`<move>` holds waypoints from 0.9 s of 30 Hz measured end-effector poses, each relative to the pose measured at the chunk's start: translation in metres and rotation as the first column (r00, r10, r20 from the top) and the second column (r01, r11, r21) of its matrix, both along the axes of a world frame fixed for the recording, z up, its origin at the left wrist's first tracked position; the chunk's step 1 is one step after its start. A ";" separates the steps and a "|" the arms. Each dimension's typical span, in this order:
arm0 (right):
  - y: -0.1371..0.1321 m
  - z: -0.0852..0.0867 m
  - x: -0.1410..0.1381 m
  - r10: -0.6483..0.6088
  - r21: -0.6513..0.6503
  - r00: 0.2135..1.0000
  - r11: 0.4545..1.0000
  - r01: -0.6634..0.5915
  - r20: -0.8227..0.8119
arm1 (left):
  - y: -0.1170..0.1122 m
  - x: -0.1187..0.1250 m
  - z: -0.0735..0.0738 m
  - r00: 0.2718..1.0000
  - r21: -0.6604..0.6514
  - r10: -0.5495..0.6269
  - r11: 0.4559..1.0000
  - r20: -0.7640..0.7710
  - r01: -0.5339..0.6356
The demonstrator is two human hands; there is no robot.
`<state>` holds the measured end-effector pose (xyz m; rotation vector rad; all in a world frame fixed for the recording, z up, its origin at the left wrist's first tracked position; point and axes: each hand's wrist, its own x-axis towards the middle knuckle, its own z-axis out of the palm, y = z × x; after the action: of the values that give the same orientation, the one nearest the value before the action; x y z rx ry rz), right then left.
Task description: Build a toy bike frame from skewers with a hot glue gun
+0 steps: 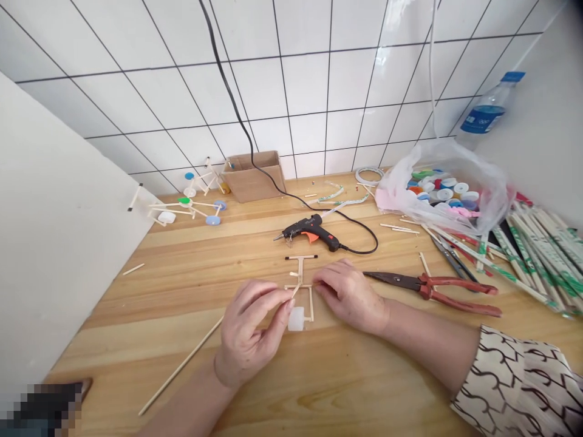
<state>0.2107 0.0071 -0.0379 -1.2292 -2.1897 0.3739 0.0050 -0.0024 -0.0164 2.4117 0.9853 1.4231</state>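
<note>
A small frame of glued wooden sticks lies on the table in front of me, with a black-tipped crossbar at its far end and a white bottle cap at its near end. Between thumb and forefinger, my left hand pinches a short wooden stick, its far tip at the frame's middle joint. My right hand rests on the table with its fingertips closed on the frame's right corner. Beyond both hands lies a black glue gun with an orange trigger, its nozzle pointing left.
Red-handled pliers and scissors lie right, near bundled wrapped chopsticks and a plastic bag of bottle caps. Stick-and-cap models and a cardboard box stand back left. A long stick lies near my left forearm.
</note>
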 end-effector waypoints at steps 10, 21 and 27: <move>0.003 -0.005 -0.001 0.024 0.057 1.000 0.998 -0.023 -0.010 | 0.000 -0.001 0.000 1.000 0.004 0.007 1.000 -0.028 -0.007; 0.003 0.000 0.000 0.010 0.044 0.996 0.999 -0.006 -0.093 | 0.000 0.000 0.002 0.999 0.021 0.034 0.999 -0.041 -0.033; 0.000 0.001 0.002 0.050 0.038 0.996 0.998 -0.048 -0.076 | 0.000 0.000 0.002 0.999 0.038 0.033 0.999 -0.041 -0.032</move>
<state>0.2125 0.0074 -0.0370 -1.1250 -2.1546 0.3933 0.0053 -0.0020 -0.0146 2.4723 1.0209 1.4193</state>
